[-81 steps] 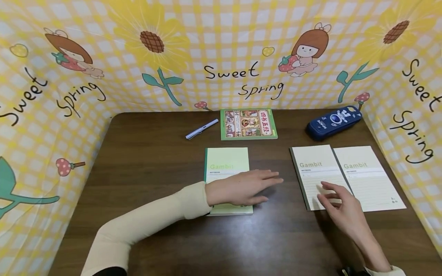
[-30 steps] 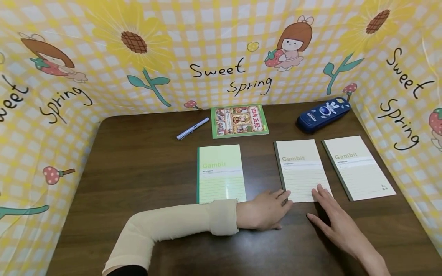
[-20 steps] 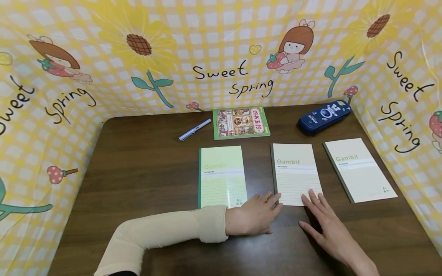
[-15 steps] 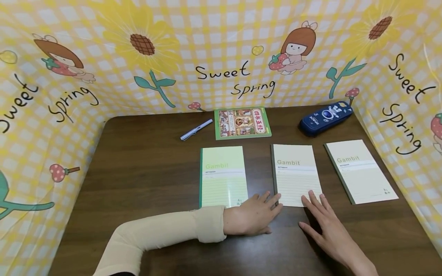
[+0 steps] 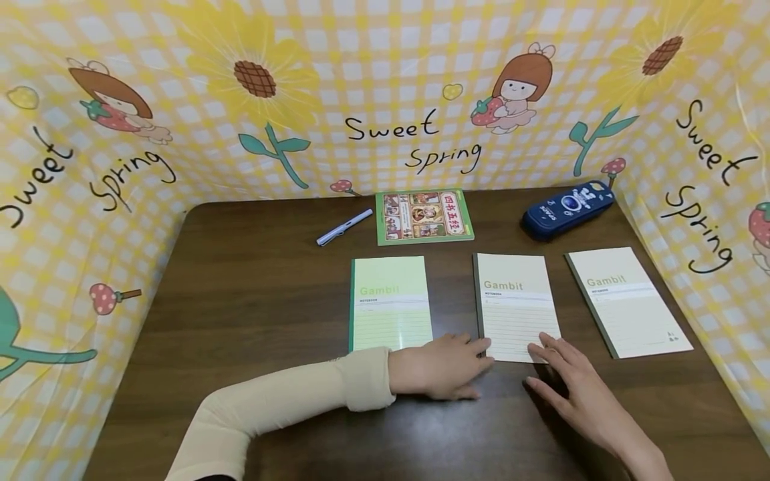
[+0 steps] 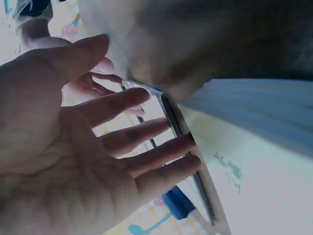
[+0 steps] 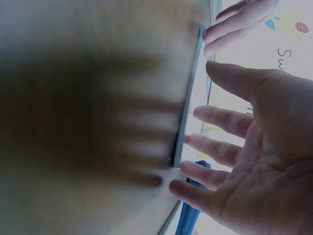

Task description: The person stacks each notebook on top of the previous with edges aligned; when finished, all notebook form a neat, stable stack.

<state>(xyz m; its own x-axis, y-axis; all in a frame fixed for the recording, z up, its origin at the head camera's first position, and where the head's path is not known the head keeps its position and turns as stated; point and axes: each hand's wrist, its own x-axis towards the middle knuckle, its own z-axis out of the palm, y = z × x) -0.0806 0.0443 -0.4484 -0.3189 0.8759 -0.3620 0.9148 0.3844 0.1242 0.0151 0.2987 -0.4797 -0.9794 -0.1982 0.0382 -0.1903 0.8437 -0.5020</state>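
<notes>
A white Gambit notebook [image 5: 514, 300] with a dark spine lies on the brown table between my hands. My left hand [image 5: 442, 367] reaches to its lower left corner, fingers extended, the sleeve passing over the bottom of a green notebook [image 5: 391, 307]. The fingertips of my right hand [image 5: 583, 394] are at the white notebook's lower right corner, thumb spread apart. A second white notebook [image 5: 628, 304] lies farther right, slightly slanted. Both wrist views show extended fingers and bare palms: the left palm [image 6: 54, 156] and the right palm [image 7: 274, 161].
Along the back of the table [image 5: 252, 294] lie a light purple pen [image 5: 344, 227], a green-bordered picture book [image 5: 424, 216] and a dark blue pencil case [image 5: 567, 210]. A yellow checked cloth [image 5: 397, 60] walls the table at the back and both sides.
The two white notebooks lay side by side; the nearer one has shifted left, leaving a gap. My left hand came off the green notebook toward its corner; my right hand moved down to the lower edge.
</notes>
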